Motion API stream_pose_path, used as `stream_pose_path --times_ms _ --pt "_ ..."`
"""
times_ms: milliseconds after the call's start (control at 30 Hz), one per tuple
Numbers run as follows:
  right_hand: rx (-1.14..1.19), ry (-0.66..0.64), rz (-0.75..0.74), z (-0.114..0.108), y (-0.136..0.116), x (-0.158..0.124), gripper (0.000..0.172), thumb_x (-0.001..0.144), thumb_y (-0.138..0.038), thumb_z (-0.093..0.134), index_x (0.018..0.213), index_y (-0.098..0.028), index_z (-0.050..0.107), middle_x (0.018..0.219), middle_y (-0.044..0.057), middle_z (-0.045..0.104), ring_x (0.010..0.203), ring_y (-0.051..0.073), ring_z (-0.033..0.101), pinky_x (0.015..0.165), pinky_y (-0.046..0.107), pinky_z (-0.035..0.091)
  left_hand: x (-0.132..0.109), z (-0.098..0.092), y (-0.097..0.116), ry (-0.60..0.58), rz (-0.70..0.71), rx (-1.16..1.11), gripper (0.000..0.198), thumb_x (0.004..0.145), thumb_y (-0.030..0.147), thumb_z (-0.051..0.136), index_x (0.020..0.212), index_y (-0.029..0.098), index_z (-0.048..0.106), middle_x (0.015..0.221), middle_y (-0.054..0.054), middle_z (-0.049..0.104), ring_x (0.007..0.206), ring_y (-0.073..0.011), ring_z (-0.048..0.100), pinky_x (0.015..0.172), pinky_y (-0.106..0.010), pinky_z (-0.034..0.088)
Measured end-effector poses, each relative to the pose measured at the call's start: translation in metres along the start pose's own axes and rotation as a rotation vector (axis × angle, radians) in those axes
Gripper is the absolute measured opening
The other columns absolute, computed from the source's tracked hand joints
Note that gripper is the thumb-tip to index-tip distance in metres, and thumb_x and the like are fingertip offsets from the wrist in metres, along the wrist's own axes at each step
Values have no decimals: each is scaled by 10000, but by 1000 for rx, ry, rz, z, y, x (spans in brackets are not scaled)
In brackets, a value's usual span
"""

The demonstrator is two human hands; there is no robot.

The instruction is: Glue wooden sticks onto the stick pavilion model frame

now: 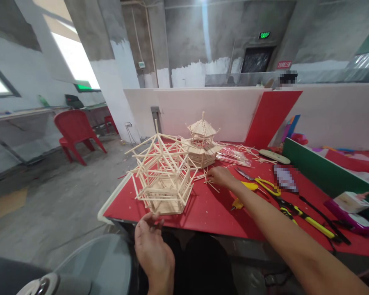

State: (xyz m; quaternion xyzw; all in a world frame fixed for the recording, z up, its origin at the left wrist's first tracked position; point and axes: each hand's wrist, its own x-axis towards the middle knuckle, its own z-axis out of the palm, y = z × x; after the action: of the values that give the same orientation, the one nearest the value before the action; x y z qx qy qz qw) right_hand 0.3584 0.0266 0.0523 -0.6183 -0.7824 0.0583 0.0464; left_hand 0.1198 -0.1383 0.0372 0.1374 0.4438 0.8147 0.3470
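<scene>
A pavilion frame of thin wooden sticks (164,184) stands at the front left of the red table, its roof an open lattice. My left hand (155,248) is at the table's front edge, just below the frame's base; its fingers are loosely bent and apart, with nothing visible in them. My right hand (219,177) reaches over the table to some loose wooden sticks (213,187). Its fingertips are pinched together among them; what is between them is too small to make out. Behind stands a second stick pavilion (203,141) with a filled-in roof.
Right of the frame lie a yellow glue gun (238,203), scissors (246,174) and yellow-black pliers (287,207). Bagged sticks (233,155) are at the back. A green board (320,176) borders the right side. A round glass-like surface (98,262) is at lower left.
</scene>
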Motion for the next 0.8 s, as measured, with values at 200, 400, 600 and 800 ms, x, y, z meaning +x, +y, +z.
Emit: stream_pose_path --times_ms 200,400,600,800 --pt "-222 -36 -130 7 6 20 246 837 -175 524 963 -197 734 1000 131 716 949 233 640 765 279 413 -3 0 4 -63 -112 75 225 787 384 645 810 160 637 652 3 627 620 -127 588 589 -233 470" --pt "-301 -53 -333 9 1 26 219 863 -192 529 924 -198 740 995 113 706 988 212 614 732 240 401 -7 3 -7 -97 -165 90 250 751 391 685 796 147 650 638 -6 632 598 -122 576 543 -211 452" --pt "-353 6 -374 12 -4 35 235 854 -165 517 969 -163 722 1013 142 693 962 229 630 699 259 422 -11 6 -13 -143 -194 112 315 731 442 706 792 135 667 614 -15 622 574 -121 557 507 -207 434" --pt "-332 54 -422 22 -13 43 185 823 -118 544 862 -124 724 896 155 720 861 226 663 681 262 431 -13 7 -12 -184 -210 139 341 694 458 736 780 133 681 608 -19 619 569 -121 548 500 -201 435"
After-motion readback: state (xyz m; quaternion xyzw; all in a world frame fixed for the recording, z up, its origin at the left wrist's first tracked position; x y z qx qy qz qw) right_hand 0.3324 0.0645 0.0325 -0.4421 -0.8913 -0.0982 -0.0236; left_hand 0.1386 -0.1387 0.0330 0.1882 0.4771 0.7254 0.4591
